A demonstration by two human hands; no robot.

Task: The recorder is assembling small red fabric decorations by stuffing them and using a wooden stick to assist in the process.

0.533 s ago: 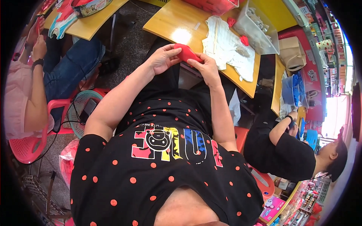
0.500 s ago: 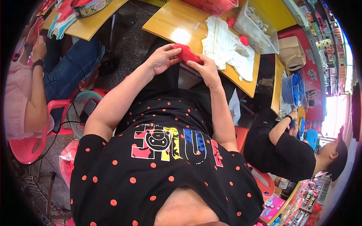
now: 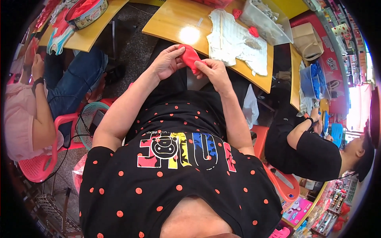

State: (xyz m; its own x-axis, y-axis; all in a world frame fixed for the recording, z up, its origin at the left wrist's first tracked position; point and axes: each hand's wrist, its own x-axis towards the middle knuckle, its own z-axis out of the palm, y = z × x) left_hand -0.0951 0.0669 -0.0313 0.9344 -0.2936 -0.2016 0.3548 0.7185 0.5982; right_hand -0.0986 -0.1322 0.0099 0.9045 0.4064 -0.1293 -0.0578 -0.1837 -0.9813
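Note:
A small, smooth red piece of soft material [image 3: 189,56] is stretched between my two hands, above my lap and just short of the table's front edge. Its exact kind I cannot make out. My left hand [image 3: 168,63] pinches its upper left end with thumb and fingertips. At its lower right end, my right hand [image 3: 214,74] grips it between thumb and fingers. Beyond my right hand, a white cloth [image 3: 234,39] lies spread on the yellow wooden table [image 3: 168,27], with small red pieces [image 3: 253,31] on and beside it.
A clear plastic bin [image 3: 266,22] with pale scraps stands at the table's back right. To my left, a person [image 3: 29,107] sits near a table with a round tin [image 3: 85,15]. Another person in black [image 3: 305,146] works at my right, near a blue-filled tub [image 3: 313,81].
The red piece has turned more upright, its lower end now pointing down. My right hand has shifted slightly left and down. The whole view has shifted a little.

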